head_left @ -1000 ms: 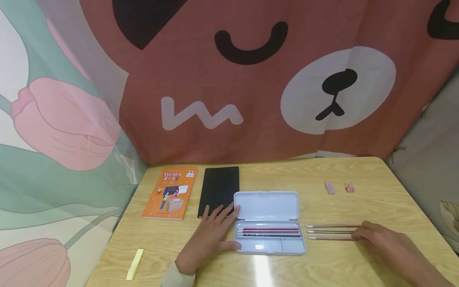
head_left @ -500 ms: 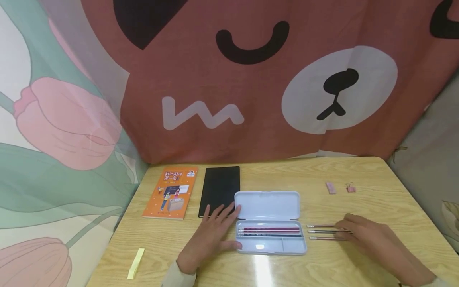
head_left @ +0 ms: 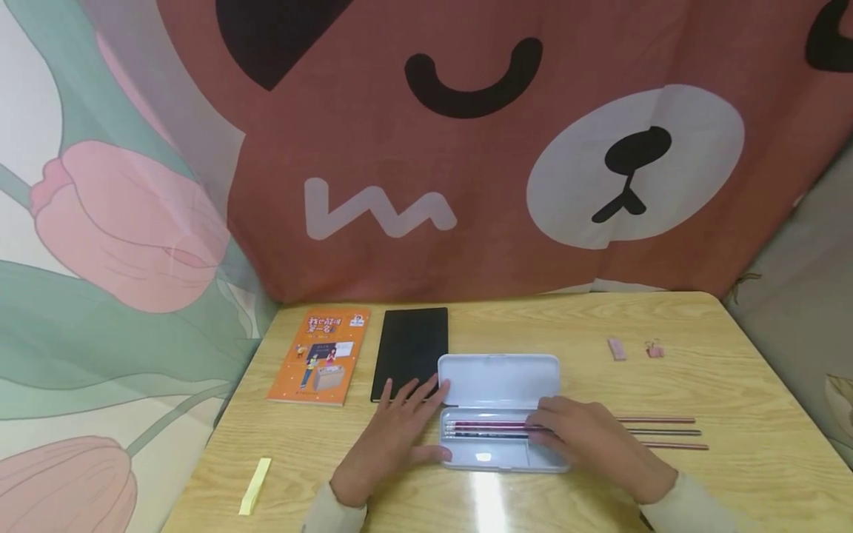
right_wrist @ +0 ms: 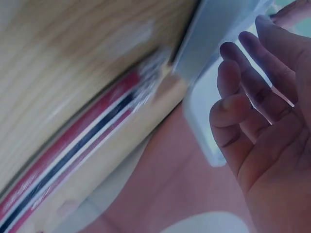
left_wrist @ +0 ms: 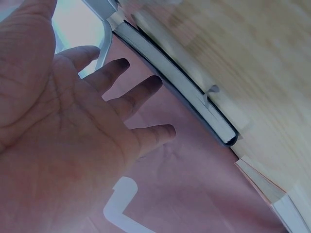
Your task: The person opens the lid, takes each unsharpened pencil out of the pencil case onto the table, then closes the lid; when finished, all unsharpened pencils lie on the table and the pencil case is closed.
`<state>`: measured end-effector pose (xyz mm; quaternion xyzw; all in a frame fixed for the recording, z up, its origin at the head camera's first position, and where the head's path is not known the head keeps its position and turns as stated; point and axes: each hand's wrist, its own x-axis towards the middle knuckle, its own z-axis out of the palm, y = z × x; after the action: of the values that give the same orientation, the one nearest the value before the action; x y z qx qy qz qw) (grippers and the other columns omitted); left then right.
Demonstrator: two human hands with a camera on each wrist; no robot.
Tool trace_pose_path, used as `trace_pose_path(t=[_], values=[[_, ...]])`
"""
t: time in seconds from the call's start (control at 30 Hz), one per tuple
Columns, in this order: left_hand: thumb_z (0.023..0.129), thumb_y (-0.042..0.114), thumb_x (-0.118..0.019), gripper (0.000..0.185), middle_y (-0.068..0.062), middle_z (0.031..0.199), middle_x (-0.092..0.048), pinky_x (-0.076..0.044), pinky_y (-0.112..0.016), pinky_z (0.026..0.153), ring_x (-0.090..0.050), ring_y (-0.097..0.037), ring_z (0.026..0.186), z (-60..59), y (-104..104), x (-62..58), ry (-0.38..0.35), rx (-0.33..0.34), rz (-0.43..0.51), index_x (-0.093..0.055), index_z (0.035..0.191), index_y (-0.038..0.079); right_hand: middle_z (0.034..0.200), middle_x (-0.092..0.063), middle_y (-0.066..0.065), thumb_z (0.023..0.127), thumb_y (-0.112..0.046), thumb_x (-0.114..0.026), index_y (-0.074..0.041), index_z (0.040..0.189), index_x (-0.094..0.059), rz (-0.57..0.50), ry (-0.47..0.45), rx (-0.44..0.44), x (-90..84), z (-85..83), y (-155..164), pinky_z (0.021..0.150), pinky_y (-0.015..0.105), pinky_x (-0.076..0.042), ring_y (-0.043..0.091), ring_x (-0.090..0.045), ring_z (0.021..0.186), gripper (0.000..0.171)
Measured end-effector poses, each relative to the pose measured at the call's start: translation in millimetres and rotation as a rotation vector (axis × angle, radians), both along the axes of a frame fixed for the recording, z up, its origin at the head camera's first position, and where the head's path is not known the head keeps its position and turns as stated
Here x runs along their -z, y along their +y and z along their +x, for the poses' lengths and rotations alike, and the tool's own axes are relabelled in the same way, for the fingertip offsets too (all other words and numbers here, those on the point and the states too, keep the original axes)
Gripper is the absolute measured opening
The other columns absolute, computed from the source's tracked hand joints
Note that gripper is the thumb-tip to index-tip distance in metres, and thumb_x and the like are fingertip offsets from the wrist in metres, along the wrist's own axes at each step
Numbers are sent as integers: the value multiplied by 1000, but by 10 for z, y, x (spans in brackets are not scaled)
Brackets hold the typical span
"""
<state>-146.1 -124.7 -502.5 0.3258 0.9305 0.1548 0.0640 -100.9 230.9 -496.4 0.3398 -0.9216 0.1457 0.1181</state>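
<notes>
Now leftward, right fingers (head_left: 552,406) over case (head_left: 483,454)

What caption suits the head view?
Left hand at the left edge of an open pencil case, right hand over the pencils inside, three more pencils beside it.

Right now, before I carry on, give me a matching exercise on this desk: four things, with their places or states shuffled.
1. pencil case
2. orange illustrated book
3. pink binder clip
4. right hand

A. just right of the pink eraser
B. lid up, pencils inside
C. over the pencil case's right end
D. just left of the black notebook

Pairs: 1-B, 2-D, 3-A, 4-C
</notes>
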Motion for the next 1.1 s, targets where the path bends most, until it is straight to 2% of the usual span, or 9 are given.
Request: trace_pose_path(t=[0.1, 0.37, 0.67, 0.73, 0.9, 0.97, 1.1], values=[[94, 69, -74, 104, -5, 183, -31, -14, -77, 132, -38, -44, 163, -8, 7, 13, 6, 1, -3, -29, 177, 26, 100, -69, -15, 97, -23, -86, -23, 109, -81, -32, -7, -32, 30, -17, -109, 66, 20, -56, -3, -60, 85, 13], [94, 67, -76, 103, -8, 182, -33, -15, -78, 131, -39, -45, 162, -1, 7, -1, 21, 9, 1, -31, 176, 24, 97, -67, -18, 99, -20, -84, -22, 105, -79, -72, -70, -40, 74, -39, -194, 66, 17, -55, -6, -57, 83, 8], [94, 67, -76, 103, -6, 182, -32, -16, -78, 131, -39, -45, 162, -3, 12, -8, 12, 5, -11, -31, 176, 25, 94, -60, -20, 101, -23, -81, -26, 103, -69, -115, -221, -14, 57, -37, -202, 64, 18, -50, -4, -51, 84, 12], [93, 67, -77, 103, -7, 182, -32, -16, -78, 131, -40, -45, 162, 0, 12, -11, 8, 3, -12, -31, 176, 25, 95, -61, -19, 101, -23, -81, -25, 105, -69, -128, -218, -13, 58, -37, -203, 65, 19, -51, -4, -52, 86, 12], [93, 65, -79, 103, -8, 182, -33, -16, -79, 131, -40, -46, 162, 9, 11, -27, 4, -3, -3, -32, 176, 24, 99, -65, -16, 98, -17, -84, -22, 112, -74, -170, -121, -58, 76, -42, -193, 69, 19, -54, -3, -55, 88, 18], [93, 64, -79, 103, -8, 182, -33, -15, -79, 131, -39, -46, 162, 12, 10, -31, 4, -2, 0, -33, 176, 24, 98, -63, -17, 97, -14, -85, -24, 110, -76, -174, -110, -59, 54, -45, -168, 68, 18, -54, -3, -54, 87, 18], [93, 66, -77, 103, -7, 182, -32, -15, -79, 131, -39, -46, 162, 9, 6, -27, 2, 0, -3, -32, 176, 24, 98, -61, -21, 98, -12, -83, -29, 106, -76, -146, -133, 6, -54, -33, -30, 63, 17, -51, -6, -52, 85, 20]])
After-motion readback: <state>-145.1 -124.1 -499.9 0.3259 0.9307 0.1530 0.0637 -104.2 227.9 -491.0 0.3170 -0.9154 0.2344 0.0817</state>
